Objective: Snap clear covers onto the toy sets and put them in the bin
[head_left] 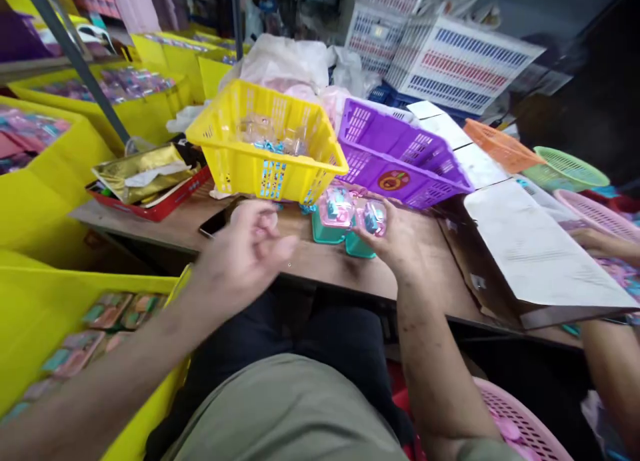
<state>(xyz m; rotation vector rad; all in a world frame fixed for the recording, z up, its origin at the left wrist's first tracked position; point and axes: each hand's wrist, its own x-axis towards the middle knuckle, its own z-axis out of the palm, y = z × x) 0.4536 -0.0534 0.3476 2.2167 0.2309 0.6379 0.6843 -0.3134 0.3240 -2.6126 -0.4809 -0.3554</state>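
My right hand (pixel 395 237) grips a pink clear-lidded toy pack (pixel 353 214) that rests on a teal tray (pixel 333 234) on the wooden table (pixel 320 257). My left hand (pixel 245 251) hovers over the table's near edge, fingers loosely curled, with nothing visible in it. A tilted yellow basket (pixel 265 147) with clear plastic pieces stands just behind both hands. A purple basket (pixel 395 157) leans to its right.
Yellow bins (pixel 45 314) of packed toys stand at my left. A red tray with gold foil (pixel 145 177) lies at the table's left. A cardboard box flap (pixel 535 247) lies right, where another person's arm (pixel 607 247) reaches. Orange, green and pink baskets are far right.
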